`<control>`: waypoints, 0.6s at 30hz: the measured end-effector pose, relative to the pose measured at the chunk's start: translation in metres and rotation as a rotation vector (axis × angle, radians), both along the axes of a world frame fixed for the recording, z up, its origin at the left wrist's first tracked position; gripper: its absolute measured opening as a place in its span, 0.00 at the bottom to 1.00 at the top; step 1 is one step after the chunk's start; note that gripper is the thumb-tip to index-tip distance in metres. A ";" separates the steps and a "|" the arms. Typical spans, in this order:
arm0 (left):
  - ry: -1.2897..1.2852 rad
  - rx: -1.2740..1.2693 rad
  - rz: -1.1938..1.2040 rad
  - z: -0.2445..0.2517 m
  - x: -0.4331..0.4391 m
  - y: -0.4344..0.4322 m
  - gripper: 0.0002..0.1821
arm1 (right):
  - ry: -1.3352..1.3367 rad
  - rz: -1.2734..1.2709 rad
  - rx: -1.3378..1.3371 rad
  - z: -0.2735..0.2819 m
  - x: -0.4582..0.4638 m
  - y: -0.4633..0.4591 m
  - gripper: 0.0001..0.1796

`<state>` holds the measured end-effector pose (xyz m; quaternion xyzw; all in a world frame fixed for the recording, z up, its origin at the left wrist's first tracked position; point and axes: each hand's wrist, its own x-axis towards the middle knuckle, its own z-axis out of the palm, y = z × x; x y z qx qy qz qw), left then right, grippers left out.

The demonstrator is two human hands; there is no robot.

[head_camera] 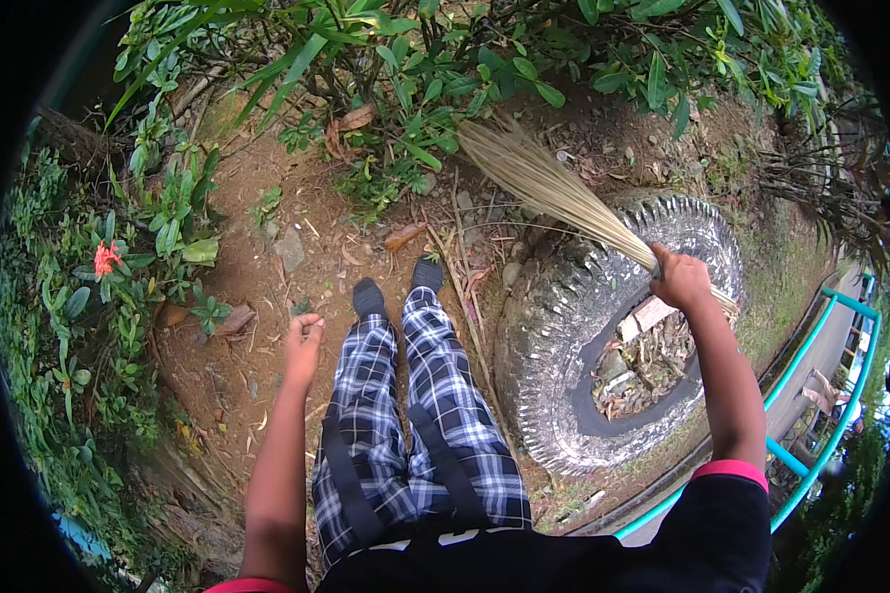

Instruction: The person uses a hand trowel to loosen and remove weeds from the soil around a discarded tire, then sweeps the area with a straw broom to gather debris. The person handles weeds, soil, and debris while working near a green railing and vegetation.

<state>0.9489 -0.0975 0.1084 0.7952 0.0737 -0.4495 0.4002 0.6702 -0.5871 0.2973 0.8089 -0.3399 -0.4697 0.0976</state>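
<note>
My right hand (681, 279) grips a stick broom of thin dry ribs (556, 194) near its bound end. The fanned tips reach away to the upper left, beside the low shrub leaves. Beneath that hand lies a large old tire (545, 385), its rim whitish and worn. Dry leaves and debris (649, 370) fill its hollow, with a pale flat block (647, 317) among them. My left hand (305, 347) hangs left of my legs above bare soil, fingers curled in, with nothing visible in it.
Leafy shrubs (445, 74) border the far side, and a plant with a red flower (107, 259) stands left. A long dry stalk (463, 296) and stones (291, 248) lie on the soil. A teal railing (823, 474) runs at right, with a person (823, 393) beyond it.
</note>
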 end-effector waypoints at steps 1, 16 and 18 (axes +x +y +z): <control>0.005 -0.045 0.000 0.000 0.003 0.000 0.13 | -0.035 0.002 0.046 0.018 -0.016 0.006 0.29; 0.029 -0.065 -0.049 -0.012 -0.010 -0.018 0.13 | 0.142 0.272 -0.243 0.037 -0.002 -0.082 0.13; 0.087 -0.051 0.007 -0.014 -0.007 -0.021 0.13 | 0.029 0.237 -0.215 0.065 -0.016 -0.086 0.13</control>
